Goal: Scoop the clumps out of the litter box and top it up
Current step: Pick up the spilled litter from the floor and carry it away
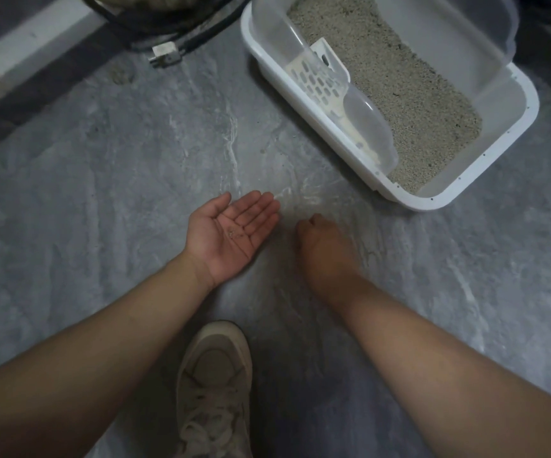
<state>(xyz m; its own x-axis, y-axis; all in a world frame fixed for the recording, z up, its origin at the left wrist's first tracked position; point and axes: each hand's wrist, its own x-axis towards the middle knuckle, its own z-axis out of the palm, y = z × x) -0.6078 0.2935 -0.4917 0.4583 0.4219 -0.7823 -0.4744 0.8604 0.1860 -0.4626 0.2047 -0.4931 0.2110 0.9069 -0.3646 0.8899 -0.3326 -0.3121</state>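
On grey stone floor (102, 180): left hand (234, 231) palm up, fingers straight and pressed together, few litter grains on palm. Right hand (325, 249) at its 3 o'clock, knuckles up, fingers curled under; can't tell if pinching anything. Litter box (485, 180) at 1 o'clock, well apart, slotted scoop (320, 82) lying inside. Shoe (214, 388) at 6.

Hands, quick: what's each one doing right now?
Left hand: open, palm up, a few litter grains on it.
Right hand: blurred, fingers curled under; cannot tell.
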